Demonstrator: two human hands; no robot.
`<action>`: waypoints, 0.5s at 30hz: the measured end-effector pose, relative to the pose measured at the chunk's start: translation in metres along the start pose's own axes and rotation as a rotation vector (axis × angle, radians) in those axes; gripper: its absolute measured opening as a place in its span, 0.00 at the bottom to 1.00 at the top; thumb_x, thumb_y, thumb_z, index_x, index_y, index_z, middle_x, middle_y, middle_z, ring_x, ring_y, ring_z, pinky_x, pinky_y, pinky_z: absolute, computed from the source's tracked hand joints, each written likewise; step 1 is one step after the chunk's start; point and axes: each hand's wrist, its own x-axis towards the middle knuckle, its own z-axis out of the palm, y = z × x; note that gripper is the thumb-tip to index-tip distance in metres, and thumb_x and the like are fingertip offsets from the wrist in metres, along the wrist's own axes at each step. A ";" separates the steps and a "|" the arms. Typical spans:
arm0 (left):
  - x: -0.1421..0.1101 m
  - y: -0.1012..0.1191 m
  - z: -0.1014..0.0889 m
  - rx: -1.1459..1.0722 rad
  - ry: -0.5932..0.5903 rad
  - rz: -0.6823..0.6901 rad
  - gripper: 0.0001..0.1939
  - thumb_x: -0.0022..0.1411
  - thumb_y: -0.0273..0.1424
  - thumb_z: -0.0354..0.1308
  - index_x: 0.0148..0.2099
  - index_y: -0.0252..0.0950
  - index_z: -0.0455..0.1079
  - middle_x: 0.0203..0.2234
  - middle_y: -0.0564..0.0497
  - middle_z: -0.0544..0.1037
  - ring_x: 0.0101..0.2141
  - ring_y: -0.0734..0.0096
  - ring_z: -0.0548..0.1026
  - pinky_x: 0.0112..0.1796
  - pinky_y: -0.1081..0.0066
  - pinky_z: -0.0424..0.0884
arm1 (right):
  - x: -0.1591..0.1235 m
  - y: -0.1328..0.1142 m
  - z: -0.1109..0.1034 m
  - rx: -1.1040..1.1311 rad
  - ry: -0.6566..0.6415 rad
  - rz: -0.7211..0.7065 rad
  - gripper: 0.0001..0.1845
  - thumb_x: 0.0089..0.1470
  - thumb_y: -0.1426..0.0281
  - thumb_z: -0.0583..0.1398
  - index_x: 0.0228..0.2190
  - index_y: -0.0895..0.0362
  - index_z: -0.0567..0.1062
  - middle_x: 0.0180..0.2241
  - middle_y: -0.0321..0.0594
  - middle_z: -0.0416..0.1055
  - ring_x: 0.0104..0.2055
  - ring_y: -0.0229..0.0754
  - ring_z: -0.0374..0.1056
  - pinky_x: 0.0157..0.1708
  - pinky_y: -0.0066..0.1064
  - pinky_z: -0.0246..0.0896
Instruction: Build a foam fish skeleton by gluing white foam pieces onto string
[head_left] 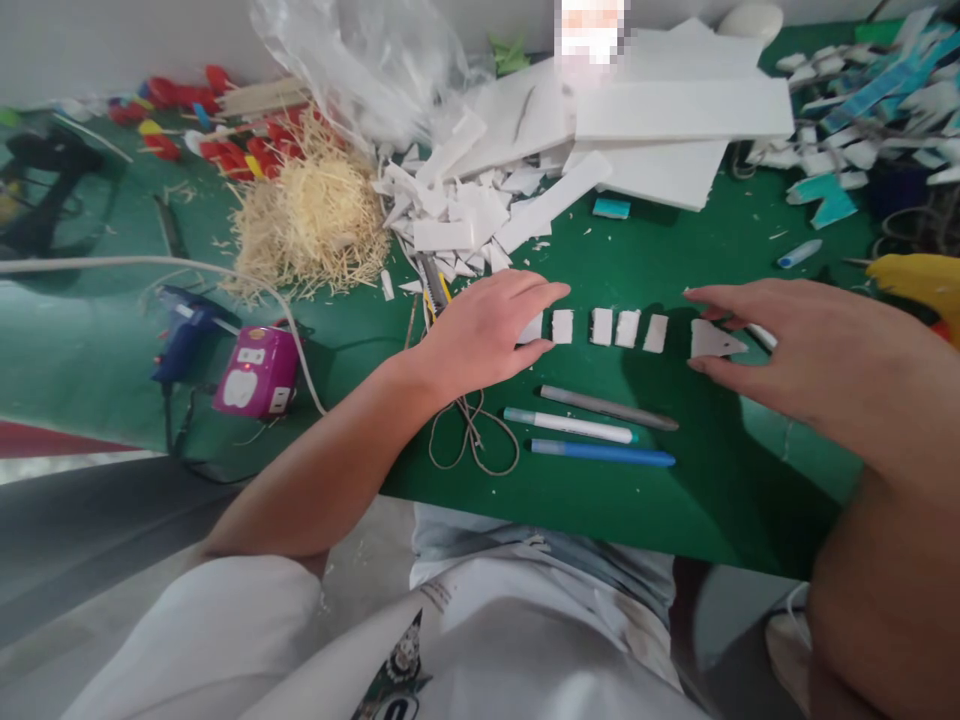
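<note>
A row of small white foam pieces (602, 327) lies on the green table (675, 490). My left hand (480, 330) rests at the row's left end, its fingers stretched out, thumb and fingers touching the leftmost piece (531, 328). My right hand (787, 335) is at the right end, fingers extended over a white triangular foam piece (712, 342) that it touches. Neither hand lifts anything.
Three pens (600, 430) lie just in front of the row. A string loop (472, 440) sits by my left wrist. Foam scraps and sheets (525, 170) pile up behind, a heap of thin sticks (315, 225) at the left, a blue glue gun (184, 330) and a pink device (256, 372) further left.
</note>
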 end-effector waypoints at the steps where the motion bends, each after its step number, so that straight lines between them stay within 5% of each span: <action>1: 0.000 0.000 0.000 -0.003 -0.008 0.003 0.25 0.72 0.32 0.60 0.68 0.30 0.67 0.59 0.36 0.78 0.60 0.52 0.75 0.60 0.55 0.72 | 0.000 0.001 0.001 0.007 0.007 -0.014 0.32 0.50 0.53 0.58 0.54 0.48 0.81 0.48 0.48 0.82 0.48 0.63 0.77 0.42 0.53 0.73; 9: -0.001 0.001 0.000 0.005 -0.017 0.014 0.28 0.71 0.33 0.63 0.69 0.29 0.66 0.57 0.37 0.78 0.57 0.54 0.76 0.57 0.58 0.73 | -0.002 -0.005 0.000 0.067 0.104 -0.135 0.26 0.55 0.53 0.57 0.53 0.45 0.79 0.52 0.46 0.80 0.52 0.64 0.76 0.50 0.56 0.72; 15: -0.003 -0.001 -0.008 0.045 -0.049 -0.011 0.30 0.69 0.33 0.64 0.70 0.30 0.66 0.58 0.38 0.78 0.57 0.52 0.76 0.56 0.57 0.74 | -0.002 0.005 0.000 -0.027 -0.015 -0.042 0.35 0.50 0.51 0.56 0.56 0.51 0.80 0.48 0.50 0.79 0.48 0.61 0.76 0.45 0.52 0.73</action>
